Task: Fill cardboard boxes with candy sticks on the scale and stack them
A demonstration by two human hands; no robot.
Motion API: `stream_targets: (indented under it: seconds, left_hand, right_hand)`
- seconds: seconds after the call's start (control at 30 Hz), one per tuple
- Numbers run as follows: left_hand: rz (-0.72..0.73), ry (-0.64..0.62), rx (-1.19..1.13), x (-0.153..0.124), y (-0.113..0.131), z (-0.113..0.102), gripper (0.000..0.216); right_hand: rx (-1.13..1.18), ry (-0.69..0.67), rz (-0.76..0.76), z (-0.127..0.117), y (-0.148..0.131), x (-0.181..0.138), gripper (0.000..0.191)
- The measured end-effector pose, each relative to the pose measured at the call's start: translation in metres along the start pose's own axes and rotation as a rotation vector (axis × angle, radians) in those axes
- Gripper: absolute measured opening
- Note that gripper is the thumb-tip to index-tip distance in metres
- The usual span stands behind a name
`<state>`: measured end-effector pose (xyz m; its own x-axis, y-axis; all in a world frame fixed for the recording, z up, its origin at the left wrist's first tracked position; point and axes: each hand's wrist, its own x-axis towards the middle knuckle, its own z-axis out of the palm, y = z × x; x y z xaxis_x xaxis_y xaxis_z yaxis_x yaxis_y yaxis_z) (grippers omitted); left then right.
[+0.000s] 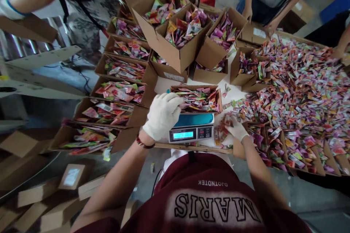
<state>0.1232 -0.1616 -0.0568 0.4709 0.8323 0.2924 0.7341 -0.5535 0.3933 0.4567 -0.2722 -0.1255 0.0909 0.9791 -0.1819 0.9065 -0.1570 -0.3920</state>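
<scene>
A cardboard box filled with small colourful packets stands on a digital scale with a lit blue display. My left hand, in a white glove, is at the left end of this box. Its fingers are bent together over the packets there, and what lies between them is hidden. To the right of the scale my right hand, also gloved, reaches down to the table. Its fingers close around a few reddish packets, partly blurred.
A large heap of loose packets covers the table's right side. Filled boxes line the left, and more filled boxes stand at the back. Co-workers' hands are at the far side. Closed cartons lie at lower left.
</scene>
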Motion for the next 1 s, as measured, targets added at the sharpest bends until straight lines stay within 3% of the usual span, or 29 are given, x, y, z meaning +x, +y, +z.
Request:
stream_targets:
  seconds: [0.1,0.2,0.27,0.3,0.37,0.5,0.57,0.63,0.77,0.9,1.0]
  left_hand:
    - [0.033,0.102,-0.08,0.015,0.012,-0.024,0.02]
    - [0.095,0.181,-0.209,0.033,0.038,-0.034,0.018]
    - [0.124,0.202,-0.311,0.041,0.054,-0.033,0.02]
    - [0.114,0.216,-0.358,0.043,0.059,-0.031,0.019]
    - [0.033,0.271,-0.437,0.042,0.06,-0.027,0.016]
    - [-0.278,0.367,-0.557,0.016,0.033,-0.024,0.029]
    - [-0.414,0.354,-0.584,-0.005,0.016,-0.021,0.035]
    - [-0.515,0.315,-0.585,-0.026,0.004,-0.016,0.039]
    - [-0.66,0.272,-0.565,-0.057,-0.005,-0.007,0.039]
    - [-0.72,0.251,-0.584,-0.067,-0.003,-0.003,0.037]
    - [-0.725,0.265,-0.612,-0.066,-0.005,0.0,0.035]
  right_hand:
    - [0.078,0.14,-0.079,-0.027,-0.02,0.01,0.032]
    - [0.209,0.31,-0.412,-0.052,-0.065,0.029,0.05]
    - [0.267,0.262,-0.638,-0.057,-0.102,0.048,0.065]
    - [0.277,0.202,-0.698,-0.055,-0.119,0.06,0.063]
    - [0.217,0.081,-0.698,-0.045,-0.145,0.084,0.053]
    - [-0.15,-0.069,-0.387,-0.014,-0.164,0.122,0.035]
    - [-0.271,-0.117,-0.292,-0.005,-0.163,0.132,0.029]
    - [-0.29,-0.123,-0.299,-0.005,-0.159,0.136,0.027]
    - [-0.038,0.06,-0.409,-0.028,-0.138,0.124,0.026]
    - [0.239,0.262,-0.349,-0.067,-0.084,0.092,0.038]
    - [0.151,0.371,-0.212,-0.1,-0.029,0.064,0.044]
